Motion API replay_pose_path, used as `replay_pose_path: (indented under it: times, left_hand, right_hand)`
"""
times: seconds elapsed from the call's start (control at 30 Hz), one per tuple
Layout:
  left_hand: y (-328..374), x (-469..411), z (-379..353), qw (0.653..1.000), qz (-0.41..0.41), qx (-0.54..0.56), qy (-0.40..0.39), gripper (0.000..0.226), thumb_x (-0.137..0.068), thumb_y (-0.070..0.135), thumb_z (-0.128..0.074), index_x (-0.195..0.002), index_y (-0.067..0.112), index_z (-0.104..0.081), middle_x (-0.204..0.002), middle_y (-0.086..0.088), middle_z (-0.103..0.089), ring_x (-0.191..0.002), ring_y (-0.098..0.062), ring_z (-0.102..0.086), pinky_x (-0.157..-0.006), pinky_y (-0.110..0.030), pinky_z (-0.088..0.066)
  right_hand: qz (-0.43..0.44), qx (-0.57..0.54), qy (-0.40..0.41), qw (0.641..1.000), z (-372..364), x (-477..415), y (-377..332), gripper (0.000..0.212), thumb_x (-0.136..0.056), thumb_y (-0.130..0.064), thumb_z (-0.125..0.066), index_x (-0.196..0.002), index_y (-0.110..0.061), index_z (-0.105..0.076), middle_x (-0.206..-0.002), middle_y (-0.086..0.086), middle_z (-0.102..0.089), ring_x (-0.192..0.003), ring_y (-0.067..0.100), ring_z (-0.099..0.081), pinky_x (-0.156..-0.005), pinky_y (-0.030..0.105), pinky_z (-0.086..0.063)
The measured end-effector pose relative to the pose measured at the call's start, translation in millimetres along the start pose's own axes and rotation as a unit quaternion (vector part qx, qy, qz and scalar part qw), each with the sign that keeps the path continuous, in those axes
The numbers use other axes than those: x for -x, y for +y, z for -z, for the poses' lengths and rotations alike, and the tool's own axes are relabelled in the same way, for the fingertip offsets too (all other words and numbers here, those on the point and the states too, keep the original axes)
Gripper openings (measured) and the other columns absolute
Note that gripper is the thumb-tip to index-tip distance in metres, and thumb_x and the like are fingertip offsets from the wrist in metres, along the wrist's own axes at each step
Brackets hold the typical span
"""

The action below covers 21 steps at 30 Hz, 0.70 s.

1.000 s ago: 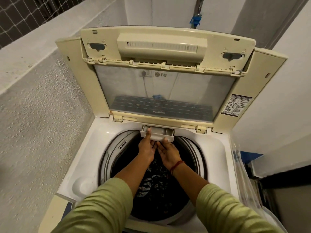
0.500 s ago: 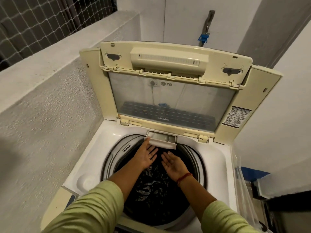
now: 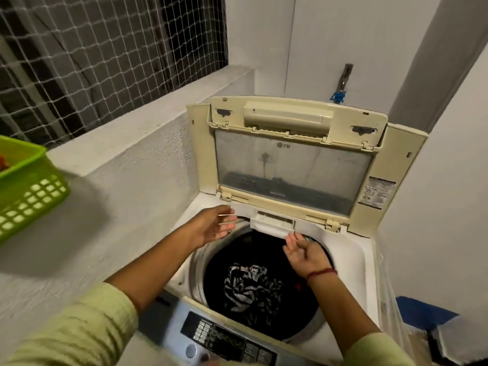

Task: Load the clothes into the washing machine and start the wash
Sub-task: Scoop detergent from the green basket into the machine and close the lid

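The top-loading washing machine (image 3: 361, 249) stands with its cream lid (image 3: 293, 133) raised upright. Dark clothes with a black-and-white patterned piece (image 3: 250, 289) lie inside the drum. A small white detergent drawer (image 3: 272, 224) juts out at the drum's back rim. My left hand (image 3: 214, 225) hovers over the drum's left rim, palm up, fingers straight, holding nothing. My right hand (image 3: 306, 253) is above the drum's right side just below the drawer, fingers relaxed and empty. The control panel (image 3: 227, 339) with its buttons shows at the near edge.
A green plastic basket (image 3: 29, 191) sits on the grey ledge at the left, something orange inside. A netted window rises behind the ledge. A tap with a blue fitting (image 3: 339, 95) is on the wall behind the lid. White wall stands close on the right.
Both hands have pulled back from the detergent drawer and drifted apart, the left one moving left. The view has swung back and left, bringing the basket and control panel into sight.
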<state>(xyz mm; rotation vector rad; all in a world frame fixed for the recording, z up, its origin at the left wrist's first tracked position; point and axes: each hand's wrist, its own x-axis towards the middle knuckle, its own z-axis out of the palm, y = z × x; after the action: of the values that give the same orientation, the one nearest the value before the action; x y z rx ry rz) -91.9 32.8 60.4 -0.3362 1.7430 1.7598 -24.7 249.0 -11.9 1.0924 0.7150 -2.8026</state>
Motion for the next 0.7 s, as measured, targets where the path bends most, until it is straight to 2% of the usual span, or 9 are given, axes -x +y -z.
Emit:
replay_pose_path:
  times: [0.07, 0.13, 0.2, 0.27, 0.4, 0.47, 0.6, 0.63, 0.7]
  left_hand:
    - [13.8, 33.9, 8.7, 0.997, -0.05, -0.052, -0.005, 0.031, -0.095, 0.046, -0.042, -0.093, 0.021, -0.06, -0.095, 0.001, -0.066, -0.083, -0.014, -0.062, -0.073, -0.024, -0.045]
    - [26.4, 68.4, 19.0, 0.989, -0.093, -0.113, -0.004, 0.037, -0.093, 0.051, -0.043, -0.098, 0.02, -0.062, -0.098, -0.001, -0.069, -0.088, -0.017, -0.063, -0.076, -0.025, -0.046]
    - [38.1, 103.7, 32.1, 0.973, -0.137, -0.186, 0.007, 0.037, -0.092, 0.049, -0.046, -0.104, 0.019, -0.064, -0.106, -0.003, -0.07, -0.096, -0.018, -0.065, -0.085, -0.029, -0.048]
    - [50.7, 133.7, 44.8, 0.955, -0.172, -0.241, 0.028, 0.033, -0.093, 0.044, -0.047, -0.107, 0.02, -0.064, -0.109, 0.0, -0.069, -0.101, -0.016, -0.064, -0.092, -0.031, -0.048]
    - [70.3, 182.2, 76.3, 0.934, -0.218, -0.264, 0.106, 0.023, -0.092, 0.038, -0.052, -0.101, 0.02, -0.064, -0.101, 0.003, -0.069, -0.097, -0.014, -0.061, -0.086, -0.028, -0.046]
    - [79.8, 201.1, 89.5, 0.916, -0.248, -0.275, 0.152, 0.025, -0.092, 0.034, -0.054, -0.105, 0.014, -0.064, -0.095, 0.004, -0.067, -0.092, -0.01, -0.057, -0.078, -0.022, -0.043]
    - [105.4, 244.7, 122.5, 0.854, -0.361, -0.3, 0.225, 0.014, -0.094, 0.015, -0.053, -0.103, 0.01, -0.062, -0.085, 0.004, -0.063, -0.077, 0.002, -0.056, -0.064, -0.007, -0.042]
    - [112.2, 255.8, 135.2, 0.835, -0.38, -0.308, 0.252, 0.013, -0.094, 0.014, -0.053, -0.102, 0.01, -0.063, -0.086, 0.002, -0.064, -0.078, -0.001, -0.057, -0.066, -0.006, -0.043]
    - [122.1, 270.1, 167.7, 0.786, -0.39, -0.352, 0.327, 0.016, -0.094, 0.016, -0.053, -0.103, 0.009, -0.065, -0.095, -0.007, -0.067, -0.087, -0.013, -0.06, -0.08, -0.02, -0.047]
  right_hand:
    - [-0.002, 0.008, -0.009, 1.0, -14.9, 9.6, -5.2, 0.041, -0.098, 0.0, -0.028, -0.134, -0.008, -0.044, -0.128, 0.007, -0.055, -0.132, 0.018, -0.043, -0.114, 0.033, -0.025]
    - [-0.005, 0.033, -0.038, 0.999, -36.5, 24.5, -8.2, 0.026, -0.098, -0.004, -0.033, -0.106, -0.009, -0.057, -0.096, 0.003, -0.059, -0.115, 0.017, -0.053, -0.113, 0.031, -0.029]
    - [0.004, 0.053, -0.071, 0.996, -65.3, 43.7, -8.0, 0.021, -0.096, -0.006, -0.037, -0.089, -0.01, -0.056, -0.087, 0.003, -0.057, -0.104, 0.016, -0.056, -0.109, 0.033, -0.032]
    - [0.017, 0.075, -0.113, 0.991, -95.5, 63.3, -5.1, 0.02, -0.096, -0.006, -0.04, -0.086, -0.009, -0.057, -0.081, 0.004, -0.06, -0.083, 0.015, -0.061, -0.102, 0.033, -0.039]
    - [0.0, 0.17, -0.232, 0.958, -160.3, 105.9, 21.6, 0.019, -0.094, -0.01, -0.044, -0.083, -0.01, -0.059, -0.054, 0.001, -0.065, -0.049, 0.01, -0.066, -0.062, 0.024, -0.057]
    - [0.001, 0.239, -0.292, 0.926, -192.0, 125.9, 35.8, 0.018, -0.093, -0.011, -0.045, -0.084, -0.011, -0.06, -0.056, 0.0, -0.066, -0.051, 0.009, -0.065, -0.06, 0.021, -0.056]
    - [0.06, 0.378, -0.397, 0.834, -255.1, 171.2, 66.4, 0.016, -0.095, -0.012, -0.046, -0.088, -0.013, -0.06, -0.072, 0.001, -0.064, -0.066, 0.01, -0.062, -0.079, 0.023, -0.052]
    - [0.08, 0.408, -0.414, 0.81, -271.6, 182.5, 76.1, 0.015, -0.095, -0.011, -0.048, -0.087, -0.013, -0.06, -0.075, 0.001, -0.062, -0.068, 0.01, -0.06, -0.082, 0.024, -0.051]
    - [0.125, 0.465, -0.453, 0.751, -303.1, 200.6, 96.7, 0.015, -0.093, -0.009, -0.05, -0.082, -0.013, -0.06, -0.073, 0.001, -0.062, -0.067, 0.01, -0.057, -0.078, 0.022, -0.049]
